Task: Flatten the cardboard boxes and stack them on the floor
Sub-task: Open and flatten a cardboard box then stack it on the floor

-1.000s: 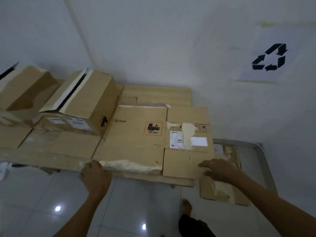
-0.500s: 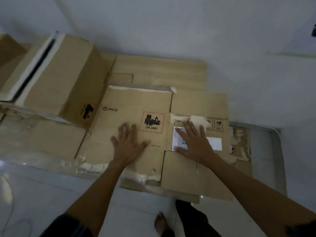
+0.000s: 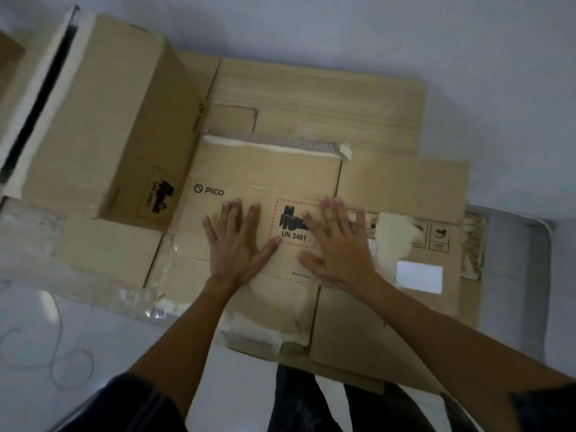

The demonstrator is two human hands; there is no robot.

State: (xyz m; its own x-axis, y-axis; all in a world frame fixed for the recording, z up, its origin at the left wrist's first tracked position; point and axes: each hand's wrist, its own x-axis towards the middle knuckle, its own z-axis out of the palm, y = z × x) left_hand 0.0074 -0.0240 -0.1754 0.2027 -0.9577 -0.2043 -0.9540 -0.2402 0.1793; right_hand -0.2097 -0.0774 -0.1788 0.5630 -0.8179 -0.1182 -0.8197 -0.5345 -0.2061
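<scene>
Brown flattened box [image 3: 258,169] with black PICO print, red-dashed black battery label [image 3: 294,224], white sticker [image 3: 419,276].

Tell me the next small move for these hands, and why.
The left hand and right hand press open-palmed on the flattened PICO box, which already lies flat. The upright box beside it stands unflattened. So probably lift off and reach left for it.

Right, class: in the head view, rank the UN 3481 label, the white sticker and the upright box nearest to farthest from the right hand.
1. The UN 3481 label, partly under the right hand.
2. The white sticker, to its right.
3. The upright box, far left.
</scene>
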